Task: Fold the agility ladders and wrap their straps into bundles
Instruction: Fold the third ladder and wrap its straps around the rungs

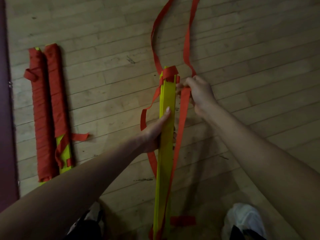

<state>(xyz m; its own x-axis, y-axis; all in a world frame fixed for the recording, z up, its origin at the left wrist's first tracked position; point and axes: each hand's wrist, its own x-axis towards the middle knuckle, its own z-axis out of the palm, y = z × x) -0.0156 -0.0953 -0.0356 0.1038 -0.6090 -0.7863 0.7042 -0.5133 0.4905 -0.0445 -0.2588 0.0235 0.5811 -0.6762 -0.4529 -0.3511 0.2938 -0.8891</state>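
My left grip (pixel 155 130) is closed around the stack of yellow rungs (pixel 167 161) about midway along it, thumb laid flat along the top face and fingers curled underneath. The stack points away from me, its near end low between my feet and its far end out over the wooden floor (pixel 259 49). My right grip (pixel 197 94) is just beside that far end, on its right, pinching the red strap (pixel 187 44) between thumb and fingers. One turn of the strap crosses the tip of the stack; from there two long tails run away over the floor to the top edge of view, and more strap hangs in loose loops down both sides of the stack.

Well apart on the left, two bundles lie side by side on the floor. The first bundle (pixel 39 115) is covered in red almost end to end. The second bundle (pixel 55 94), touching it, shows bare yellow at its near end, with a loose strap end lying beside it. A white shoe (pixel 244 220) shows below my right arm
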